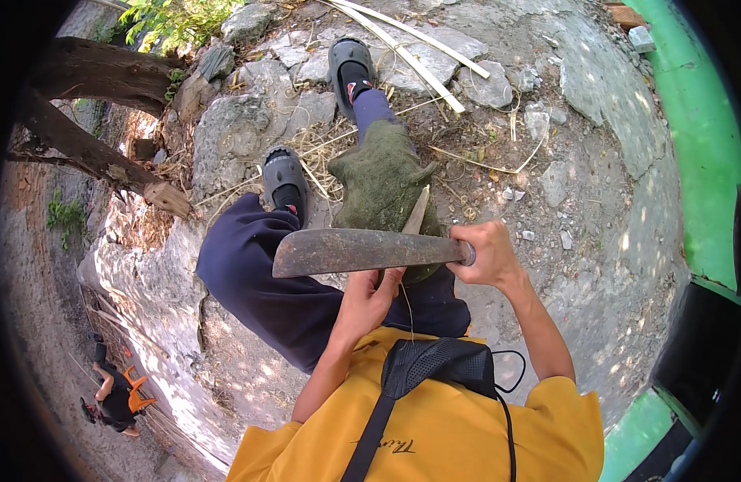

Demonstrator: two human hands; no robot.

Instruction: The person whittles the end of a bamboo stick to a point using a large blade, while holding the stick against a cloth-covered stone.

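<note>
My right hand (487,254) is closed round the handle end of a machete (358,250), whose broad, rust-stained blade points left across my lap. Below the blade, my left hand (367,300) pinches a pale strip of split wood or bamboo (416,212). The strip passes behind the blade, and its pointed end shows above it; the blade hides where the two may touch. Under both lies a dark green cloth pad (377,181) draped over my right leg. A thin fibre hangs below my left fingers.
Long pale strips (410,58) lie on the broken stone ground beyond my feet. Dark timber posts (105,153) lean at the left. A green wall (704,145) borders the right. Far lower left, another person (113,394) is beside an orange chair (137,391).
</note>
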